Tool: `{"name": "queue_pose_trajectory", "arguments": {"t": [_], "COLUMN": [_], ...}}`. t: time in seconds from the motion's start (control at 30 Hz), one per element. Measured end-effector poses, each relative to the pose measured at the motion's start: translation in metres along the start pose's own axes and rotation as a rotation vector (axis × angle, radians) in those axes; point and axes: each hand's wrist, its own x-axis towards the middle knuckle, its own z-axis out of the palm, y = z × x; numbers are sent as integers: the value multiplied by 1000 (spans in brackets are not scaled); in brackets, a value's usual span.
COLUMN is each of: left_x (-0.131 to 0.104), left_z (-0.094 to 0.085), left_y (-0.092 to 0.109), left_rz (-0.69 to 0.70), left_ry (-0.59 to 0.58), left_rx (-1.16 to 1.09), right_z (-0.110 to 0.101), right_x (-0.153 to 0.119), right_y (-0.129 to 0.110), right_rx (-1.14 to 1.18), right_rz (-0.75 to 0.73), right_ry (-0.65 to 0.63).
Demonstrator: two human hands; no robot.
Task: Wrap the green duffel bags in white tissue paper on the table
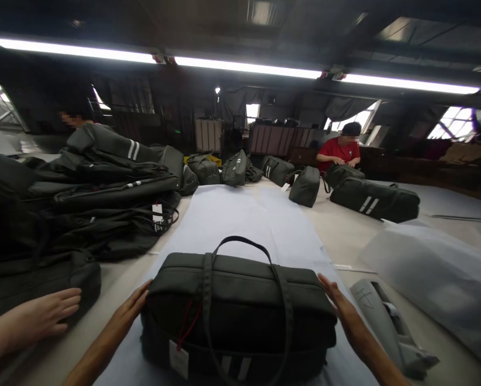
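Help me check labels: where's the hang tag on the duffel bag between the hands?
In the head view, the white hang tag hangs by a red cord on the near side of the duffel bag, left of its white stripes.

Stretching forward as a long pale table (337, 236), carrying a white sheet (244, 214) down the middle. Bearing a dark travel bag (244, 295) crosswise on the near part of that sheet. Holding a heap of dark bags (115, 187) along the left, with a low bag (83, 268) lying just nearer. Supporting a row of bags (234, 169) toward the far end, and, farther along on the right, a small upright bag (305, 187) near a long striped bag (380, 201). Carrying a grey tape dispenser (372, 305) just right of the sheet, beside loose cloudy plastic (437, 284).
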Motion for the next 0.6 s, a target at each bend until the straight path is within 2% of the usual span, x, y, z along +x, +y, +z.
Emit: {"name": "queue_pose_trajectory", "arguments": {"t": [0.07, 0.13, 0.17, 0.27, 0.33, 0.4, 0.47, 0.53, 0.6], "left_x": [7, 8, 8, 8, 11, 14, 17, 18, 17], "left_z": [-19, -27, -26, 1, 30, 58, 79, 89, 91], "left_y": [43, 104, 138, 226, 259, 269, 262, 249, 236], "left_rz": [104, 329, 459, 793, 863, 807, 708, 638, 604], "left_ry": [73, 175, 189, 88, -26, -196, -362, -424, -403], "left_rx": [26, 93, 113, 269, 421, 553, 633, 654, 631], "right_z": [-3, 5, 13, 45, 64, 74, 73, 62, 46], "right_x": [3, 5, 5, 1, -4, -10, -11, -2, 24], "right_y": [-34, -69, -85, -116, -124, -127, -131, -137, -138], "right_rx": [-166, -292, -346, -575, -727, -780, -730, -607, -452], "right_rz": [-125, -266, -346, -555, -586, -551, -494, -413, -322], "right_ry": [23, -2, -39, -241, -398, -497, -564, -637, -678]}}
